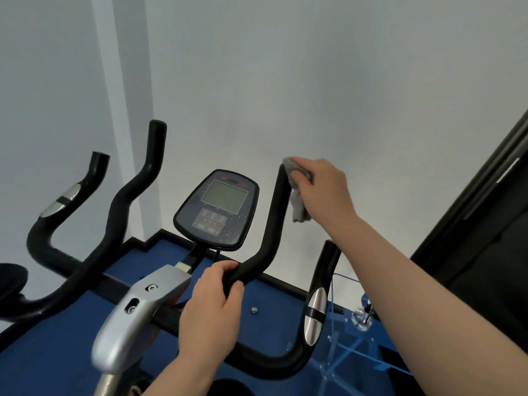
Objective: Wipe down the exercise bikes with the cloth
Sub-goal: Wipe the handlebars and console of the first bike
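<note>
An exercise bike stands right in front of me, with black foam handlebars point(271, 224) and a dark oval console point(218, 208) between them. My right hand point(323, 190) grips a grey cloth point(298, 207) and holds it over the top end of the inner right handlebar; part of the cloth hangs down beside the bar. My left hand point(213, 307) is curled around the lower bend of that same bar, near the silver stem cover point(137, 315). Silver pulse sensors point(315, 315) sit on the outer right grip.
The left handlebars point(137, 184) rise on the left, with another silver sensor point(61, 200). White walls are close behind the bike. The floor is blue point(57, 352). A dark frame point(485, 224) stands at the right, and a blue metal stand with a clear object point(361, 318) sits low right.
</note>
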